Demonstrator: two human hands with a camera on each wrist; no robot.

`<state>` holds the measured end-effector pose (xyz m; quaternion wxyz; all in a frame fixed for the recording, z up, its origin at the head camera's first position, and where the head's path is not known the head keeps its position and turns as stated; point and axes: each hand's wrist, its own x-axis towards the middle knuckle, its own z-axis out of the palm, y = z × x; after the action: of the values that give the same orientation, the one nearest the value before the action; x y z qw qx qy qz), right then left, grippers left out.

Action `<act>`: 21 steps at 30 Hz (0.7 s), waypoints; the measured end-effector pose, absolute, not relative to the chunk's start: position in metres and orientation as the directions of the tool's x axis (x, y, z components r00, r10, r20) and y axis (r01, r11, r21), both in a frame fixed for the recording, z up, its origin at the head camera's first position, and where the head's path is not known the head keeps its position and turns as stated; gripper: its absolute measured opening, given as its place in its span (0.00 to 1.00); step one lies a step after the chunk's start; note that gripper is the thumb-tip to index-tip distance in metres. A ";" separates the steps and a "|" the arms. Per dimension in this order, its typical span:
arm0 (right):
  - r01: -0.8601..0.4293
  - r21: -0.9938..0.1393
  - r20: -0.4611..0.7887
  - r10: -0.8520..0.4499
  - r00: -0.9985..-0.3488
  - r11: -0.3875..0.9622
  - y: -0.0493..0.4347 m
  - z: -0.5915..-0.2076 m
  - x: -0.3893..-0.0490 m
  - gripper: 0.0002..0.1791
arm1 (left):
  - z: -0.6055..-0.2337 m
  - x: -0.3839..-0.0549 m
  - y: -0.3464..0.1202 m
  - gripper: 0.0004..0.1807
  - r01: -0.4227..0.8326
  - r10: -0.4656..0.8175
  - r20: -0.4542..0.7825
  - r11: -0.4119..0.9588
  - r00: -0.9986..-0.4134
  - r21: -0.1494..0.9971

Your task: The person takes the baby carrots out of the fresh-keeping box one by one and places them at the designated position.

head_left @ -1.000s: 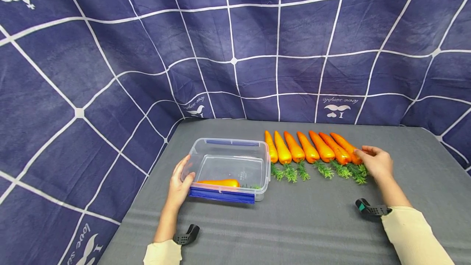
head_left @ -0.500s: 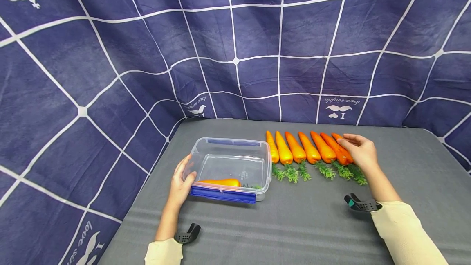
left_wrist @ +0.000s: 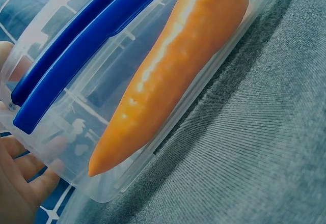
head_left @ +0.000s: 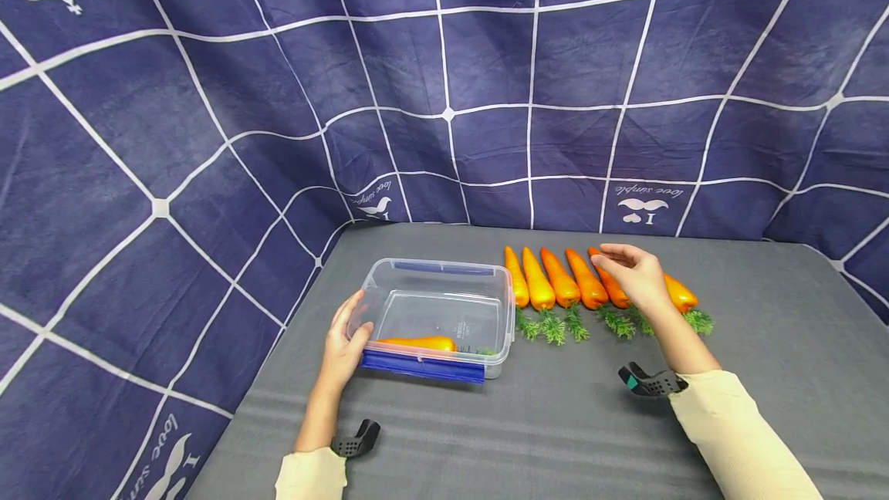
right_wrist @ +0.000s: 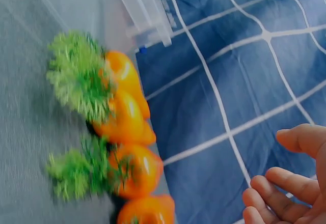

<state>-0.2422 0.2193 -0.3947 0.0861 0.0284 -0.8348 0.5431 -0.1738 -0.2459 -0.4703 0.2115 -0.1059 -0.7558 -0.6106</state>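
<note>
A clear plastic container (head_left: pixel 444 315) with blue side clips stands lidless on the table's left half. My left hand (head_left: pixel 342 342) grips its left end, thumb at the rim. Inside, along the near wall, lies one carrot (left_wrist: pixel 168 76), its pointed end toward that hand. Several carrots (head_left: pixel 561 278) with green leafy tops lie in a row right of the container, tips pointing away from me. My right hand (head_left: pixel 635 276) hovers over the right part of this row, fingers loosely bent and holding nothing. It hides part of the carrots there; the rightmost carrot (head_left: pixel 679 293) shows beyond the wrist.
The table (head_left: pixel 542 423) has a grey cloth cover. A dark blue cloth (head_left: pixel 569 60) with white lines hangs along the back and left sides. The row's leftmost carrot (head_left: pixel 515 276) lies close beside the container's right wall.
My right hand has moved left along the carrot row, from the rightmost carrot toward the middle ones. My left hand and the container have stayed in place.
</note>
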 end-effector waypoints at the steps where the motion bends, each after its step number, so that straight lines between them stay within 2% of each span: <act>1: -0.145 -0.902 0.175 0.037 -0.984 0.406 0.215 -0.394 -0.243 0.28 | -0.472 -0.174 -0.246 0.32 0.430 -0.096 0.459 0.226 -0.883 0.874; 8: -0.159 -0.906 0.160 -0.031 -0.987 0.393 0.187 -0.393 -0.244 0.27 | -0.472 -0.175 -0.246 0.32 0.437 -0.094 0.464 0.211 -0.881 0.874; 17: -0.216 -0.916 0.184 -0.125 -0.975 0.339 0.142 -0.394 -0.243 0.23 | -0.443 -0.161 -0.235 0.31 0.385 -0.101 0.423 0.270 -0.900 0.883; 21: -0.222 -0.920 0.173 -0.173 -0.970 0.324 0.121 -0.392 -0.240 0.23 | -0.442 -0.161 -0.235 0.30 0.379 -0.102 0.419 0.273 -0.902 0.884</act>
<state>-0.2397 0.1214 -0.3922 0.0213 0.1213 -0.8134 0.5685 -0.1607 -0.2346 -0.4422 0.2019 -0.0899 -0.7719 -0.5962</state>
